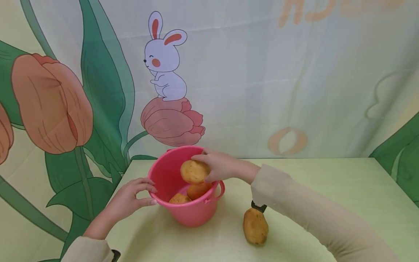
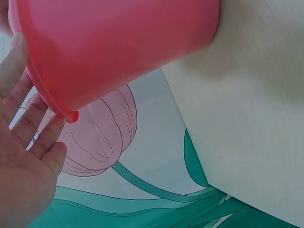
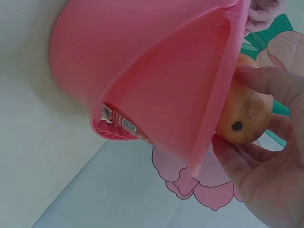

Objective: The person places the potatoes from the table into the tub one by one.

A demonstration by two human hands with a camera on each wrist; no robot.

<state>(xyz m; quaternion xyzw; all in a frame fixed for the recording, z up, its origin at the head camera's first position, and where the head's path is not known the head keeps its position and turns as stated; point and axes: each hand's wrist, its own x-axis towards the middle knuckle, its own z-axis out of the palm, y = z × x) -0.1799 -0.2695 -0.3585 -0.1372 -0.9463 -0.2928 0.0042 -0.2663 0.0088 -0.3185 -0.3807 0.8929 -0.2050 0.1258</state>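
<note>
A pink bucket (image 1: 196, 216) stands on the table, and my left hand (image 1: 132, 198) holds its left rim. In the left wrist view, the fingers and thumb of this hand (image 2: 28, 147) meet at the bucket's edge (image 2: 40, 85). Over the mouth of the bucket, my right hand (image 1: 220, 166) grips a potato (image 1: 194, 171). The right wrist view shows that potato (image 3: 247, 111) just past the rim, with a dark spot on its skin. Two more potatoes lie inside, one yellowish (image 1: 179, 198) and one browner (image 1: 199, 190), both partly hidden.
Another potato (image 1: 255, 226) lies on the pale table (image 1: 304, 189), below my right sleeve. A loop handle (image 1: 220, 193) sticks out on the bucket's right side. Behind the table hangs a printed cloth (image 1: 242, 91) with a rabbit and tulips.
</note>
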